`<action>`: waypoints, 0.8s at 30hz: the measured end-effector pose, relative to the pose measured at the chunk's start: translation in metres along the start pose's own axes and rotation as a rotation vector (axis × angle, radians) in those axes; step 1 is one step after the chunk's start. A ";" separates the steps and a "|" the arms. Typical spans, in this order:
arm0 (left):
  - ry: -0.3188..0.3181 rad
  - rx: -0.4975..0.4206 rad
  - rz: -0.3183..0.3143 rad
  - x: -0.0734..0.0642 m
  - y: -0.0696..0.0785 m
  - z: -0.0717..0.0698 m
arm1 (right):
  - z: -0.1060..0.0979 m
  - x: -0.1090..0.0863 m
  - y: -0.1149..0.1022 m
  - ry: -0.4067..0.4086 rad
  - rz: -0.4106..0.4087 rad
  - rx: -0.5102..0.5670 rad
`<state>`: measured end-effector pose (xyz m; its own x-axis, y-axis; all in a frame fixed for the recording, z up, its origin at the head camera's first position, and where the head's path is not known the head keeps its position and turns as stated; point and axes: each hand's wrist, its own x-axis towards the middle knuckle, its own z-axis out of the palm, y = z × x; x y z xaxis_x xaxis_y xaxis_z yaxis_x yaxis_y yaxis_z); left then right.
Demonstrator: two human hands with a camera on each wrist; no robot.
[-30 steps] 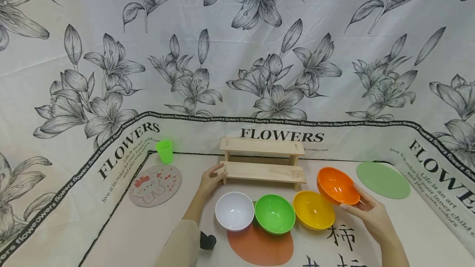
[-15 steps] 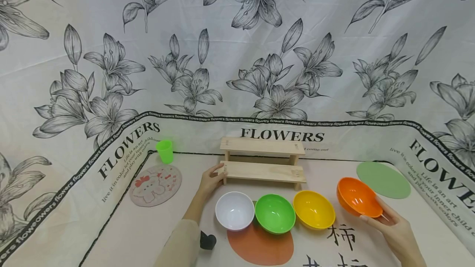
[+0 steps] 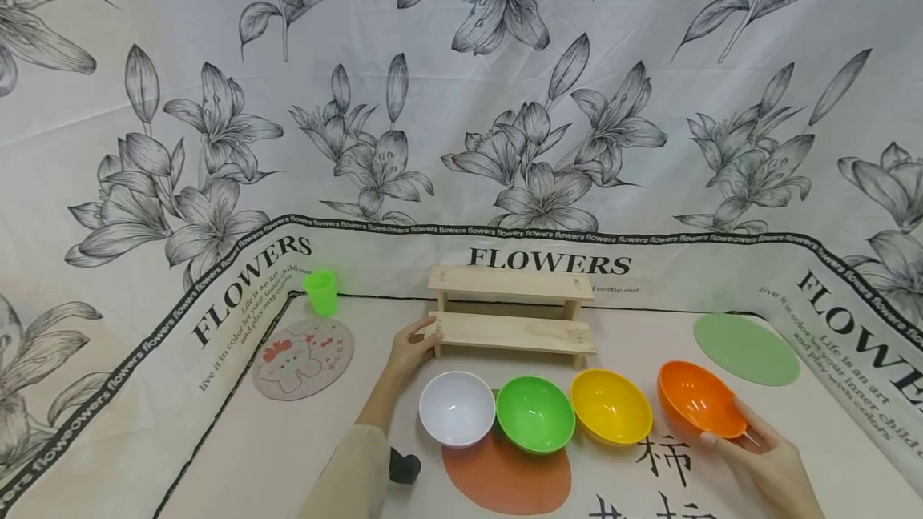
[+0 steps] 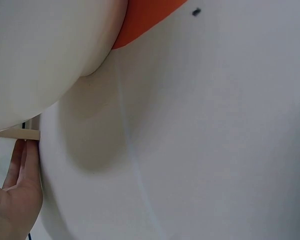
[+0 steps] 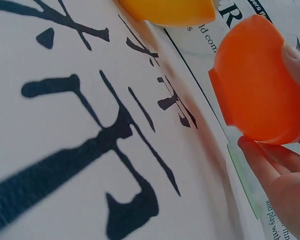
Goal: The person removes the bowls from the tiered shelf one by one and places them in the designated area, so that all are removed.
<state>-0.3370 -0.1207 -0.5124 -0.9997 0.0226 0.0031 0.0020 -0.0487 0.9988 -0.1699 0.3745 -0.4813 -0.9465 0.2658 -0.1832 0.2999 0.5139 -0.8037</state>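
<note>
In the head view, my right hand holds an orange bowl by its right side, thumb at the near rim. The right wrist view shows the fingers against the orange bowl's outside. My left hand grips the left end of a two-tier wooden shelf at its lower board. In the left wrist view, part of that hand shows at the wood. A white bowl, a green bowl and a yellow bowl stand in a row before the shelf.
A green cup stands at the back left by a round rabbit-print mat. A green oval mat lies at the back right. A dark object sits beside the left sleeve. Flower-printed cloth hangs behind.
My right hand has carried the orange bowl rightward, away from the yellow bowl, then a little down and nearer. My left hand stays on the shelf.
</note>
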 end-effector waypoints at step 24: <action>0.014 0.007 0.001 0.001 0.000 0.002 | 0.017 0.003 0.004 -0.094 0.085 0.101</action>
<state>-0.3382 -0.1190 -0.5122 -1.0000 0.0088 0.0030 0.0026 -0.0419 0.9991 -0.1737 0.3635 -0.4944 -0.9268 0.2249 -0.3008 0.3698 0.4067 -0.8354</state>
